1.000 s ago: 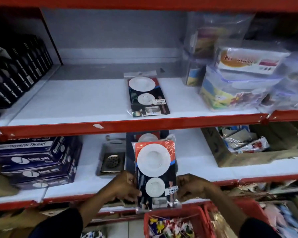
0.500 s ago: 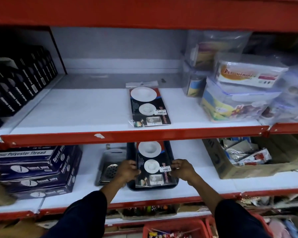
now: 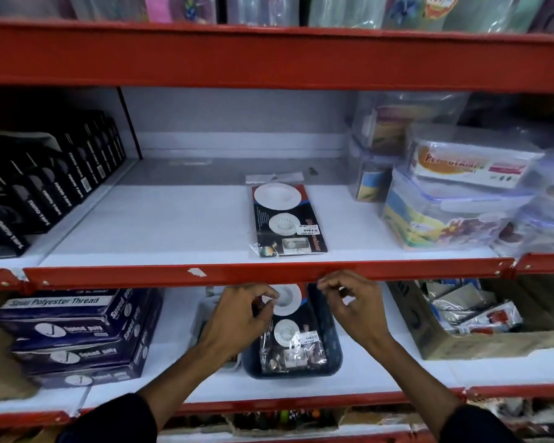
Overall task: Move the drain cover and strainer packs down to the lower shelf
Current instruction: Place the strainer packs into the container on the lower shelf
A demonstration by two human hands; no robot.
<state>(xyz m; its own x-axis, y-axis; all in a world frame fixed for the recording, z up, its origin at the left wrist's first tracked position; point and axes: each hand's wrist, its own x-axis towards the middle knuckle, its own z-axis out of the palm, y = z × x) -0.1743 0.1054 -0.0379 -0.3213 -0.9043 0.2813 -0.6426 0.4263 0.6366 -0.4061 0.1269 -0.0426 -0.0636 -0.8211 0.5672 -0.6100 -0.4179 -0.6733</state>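
Observation:
One strainer pack (image 3: 288, 220), black card with two white discs in clear plastic, lies flat on the upper white shelf (image 3: 147, 231). A second strainer pack (image 3: 293, 337) lies in a dark tray (image 3: 331, 359) on the lower shelf (image 3: 381, 375). My left hand (image 3: 237, 318) hovers over the tray's left side, fingers curled and apart, holding nothing. My right hand (image 3: 354, 305) is raised at the red shelf edge (image 3: 269, 274), fingers loose and empty. A metal drain cover pack (image 3: 202, 318) is mostly hidden behind my left hand.
Black boxes (image 3: 45, 187) fill the upper shelf's left; plastic containers (image 3: 454, 199) stand at its right. Blue thread boxes (image 3: 77, 334) are stacked at the lower left, and a cardboard box (image 3: 480, 327) of packets sits at the lower right.
The pack I held in both hands went into the tray on the lower shelf. Both hands have let go of it and lifted toward the upper shelf's edge.

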